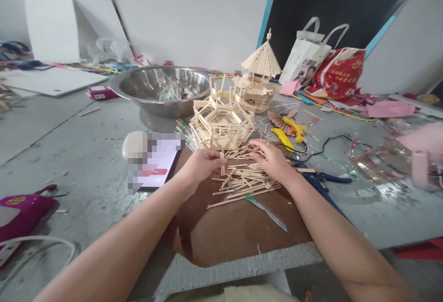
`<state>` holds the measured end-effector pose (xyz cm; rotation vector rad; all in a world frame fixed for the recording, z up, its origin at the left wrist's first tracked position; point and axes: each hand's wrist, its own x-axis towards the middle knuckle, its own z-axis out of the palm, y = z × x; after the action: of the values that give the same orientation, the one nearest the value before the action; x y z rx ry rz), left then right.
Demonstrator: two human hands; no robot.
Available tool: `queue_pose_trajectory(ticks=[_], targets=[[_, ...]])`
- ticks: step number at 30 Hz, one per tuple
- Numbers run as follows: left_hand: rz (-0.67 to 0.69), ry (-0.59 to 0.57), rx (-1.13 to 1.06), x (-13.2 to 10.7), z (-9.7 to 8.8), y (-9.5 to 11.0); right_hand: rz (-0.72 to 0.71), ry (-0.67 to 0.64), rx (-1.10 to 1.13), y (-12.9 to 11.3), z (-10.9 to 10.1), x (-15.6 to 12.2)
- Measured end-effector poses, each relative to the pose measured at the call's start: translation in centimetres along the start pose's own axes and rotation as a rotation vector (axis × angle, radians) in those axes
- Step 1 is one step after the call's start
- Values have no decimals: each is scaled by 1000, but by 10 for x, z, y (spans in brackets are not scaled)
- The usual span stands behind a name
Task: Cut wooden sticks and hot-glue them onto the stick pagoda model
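Between the thumb and fingers of my left hand (204,166) are short wooden sticks (222,163), held upright. My right hand (272,159) reaches over the far side of a pile of wooden sticks (247,180), its fingers curled and apart; I see nothing held in it. The pile lies on a brown mat (238,233). Just beyond both hands stands an open six-sided frame (221,124) built of such sticks. Behind it to the right is a small stick pavilion (262,69) with a pointed roof.
A steel basin (131,92) holds plastic packets. To the left lies a tablet (161,159), partly blurred. A yellow glue gun (294,129) and blue-handled pliers (332,178) are at the right. A torn green-and-clear wrapper (268,212) rests on the mat. Bags (341,74) stand behind.
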<state>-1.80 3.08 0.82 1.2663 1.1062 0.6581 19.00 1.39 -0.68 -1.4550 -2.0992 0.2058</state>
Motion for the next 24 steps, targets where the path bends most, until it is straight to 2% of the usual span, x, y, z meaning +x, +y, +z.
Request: queue_pose_trajectory(ticks=[2,5,10,16,21,24], targets=[[27,30,52,3,-3,-2,34,-30,-105,11,2,2],[68,51,166,5,-7,-4,-23,-169,-244,18,6,2],[48,83,297,5,-9,-4,-82,-312,-260,15,2,0],[28,59,262,7,-9,-6,-110,-221,-234,13,7,2],[18,68,252,10,-12,-11,-99,-324,-212,8,11,2],[20,48,263,11,-14,-13,-93,-327,-187,6,6,1]])
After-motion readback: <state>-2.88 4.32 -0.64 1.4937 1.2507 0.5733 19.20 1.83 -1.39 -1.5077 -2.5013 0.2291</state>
